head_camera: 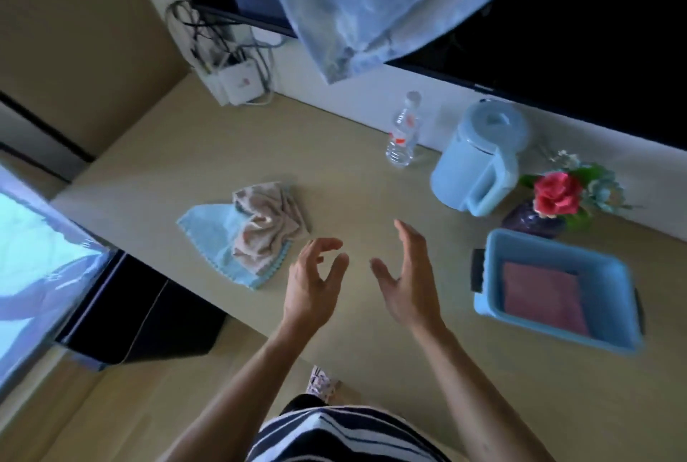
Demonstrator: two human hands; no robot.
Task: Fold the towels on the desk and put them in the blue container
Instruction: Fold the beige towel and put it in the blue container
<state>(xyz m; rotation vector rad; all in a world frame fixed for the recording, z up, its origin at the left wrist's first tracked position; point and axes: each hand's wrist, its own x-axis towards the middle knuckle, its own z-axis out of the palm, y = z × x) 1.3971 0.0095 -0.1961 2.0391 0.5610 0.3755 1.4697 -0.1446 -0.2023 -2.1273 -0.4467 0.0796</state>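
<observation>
Reach the left hand point(316, 275), empty with fingers loosely curled, to the beige towel point(267, 223) crumpled on the blue towel point(206, 227) near the left edge of the desk point(353, 182); pinch one corner and lift it clear. Meet it with the right hand point(409, 287), also empty and spread, flatten mid-desk, fold square, then lay onto the pink towel point(539, 294) in the blue container point(557, 243) toward the right edge.

No legible text (bottle label point(402, 134) blurry)
</observation>
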